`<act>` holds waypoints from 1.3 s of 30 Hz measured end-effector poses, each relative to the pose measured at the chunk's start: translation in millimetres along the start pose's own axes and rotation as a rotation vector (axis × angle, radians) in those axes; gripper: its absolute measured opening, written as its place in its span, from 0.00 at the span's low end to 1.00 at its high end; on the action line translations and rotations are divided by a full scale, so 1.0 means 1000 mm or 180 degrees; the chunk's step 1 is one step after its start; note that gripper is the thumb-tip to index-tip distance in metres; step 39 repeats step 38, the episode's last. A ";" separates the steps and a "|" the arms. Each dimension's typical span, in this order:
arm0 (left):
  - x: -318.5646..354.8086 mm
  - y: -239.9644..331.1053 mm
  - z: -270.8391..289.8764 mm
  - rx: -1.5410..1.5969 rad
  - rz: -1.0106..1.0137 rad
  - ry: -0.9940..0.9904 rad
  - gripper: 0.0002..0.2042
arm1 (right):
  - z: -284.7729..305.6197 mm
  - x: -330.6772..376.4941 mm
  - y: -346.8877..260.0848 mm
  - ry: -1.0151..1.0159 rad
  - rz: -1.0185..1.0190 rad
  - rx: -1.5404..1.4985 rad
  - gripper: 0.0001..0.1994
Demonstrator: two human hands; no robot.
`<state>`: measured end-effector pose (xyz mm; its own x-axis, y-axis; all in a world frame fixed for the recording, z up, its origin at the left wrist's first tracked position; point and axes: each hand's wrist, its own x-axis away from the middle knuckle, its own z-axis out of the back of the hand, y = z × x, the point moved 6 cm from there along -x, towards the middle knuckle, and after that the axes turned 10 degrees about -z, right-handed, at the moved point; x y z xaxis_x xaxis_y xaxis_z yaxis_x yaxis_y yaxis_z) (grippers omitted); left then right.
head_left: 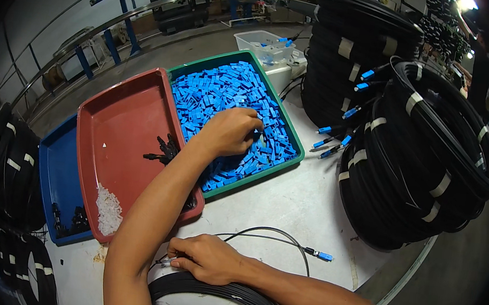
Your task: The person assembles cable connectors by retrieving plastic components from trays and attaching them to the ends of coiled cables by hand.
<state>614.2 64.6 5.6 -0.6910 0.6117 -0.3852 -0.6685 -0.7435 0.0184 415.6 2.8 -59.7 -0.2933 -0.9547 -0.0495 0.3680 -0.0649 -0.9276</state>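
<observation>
My left hand [232, 131] reaches across the red tray into the green tray [253, 184]. Its fingers are curled down among a heap of small blue connector housings [206, 93]; whatever is between the fingertips is hidden. Low in the middle, my right hand [205, 258] pinches the end of a thin black cable, where a small pale connector tip [167, 261] shows at the thumb. Below that hand lies a coil of black cable [225, 295]. The cable's other end, with a blue connector [323, 256], rests on the white table to the right.
The red tray [123, 123] holds small white pieces [108, 210] and black parts [168, 150], overlapping a blue tray [58, 158]. Tall stacks of taped black cable coils [394, 190] stand at right, more coils [7, 171] at left. Behind sits a clear plastic bin [266, 50].
</observation>
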 end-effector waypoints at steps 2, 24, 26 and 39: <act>0.001 0.003 -0.001 -0.0038 -0.0035 -0.0060 0.13 | 0.000 0.000 0.000 -0.0034 -0.0049 -0.0018 0.10; 0.066 0.053 0.074 0.1344 0.0751 0.1249 0.14 | 0.005 0.003 -0.002 0.0349 0.0259 0.0302 0.09; 0.110 0.062 0.080 0.2033 0.1025 0.1737 0.11 | 0.010 0.004 0.001 0.0519 0.0396 0.0457 0.09; 0.311 0.140 0.083 0.2590 0.1869 0.2979 0.15 | 0.008 0.010 -0.031 0.0621 0.0715 0.0906 0.08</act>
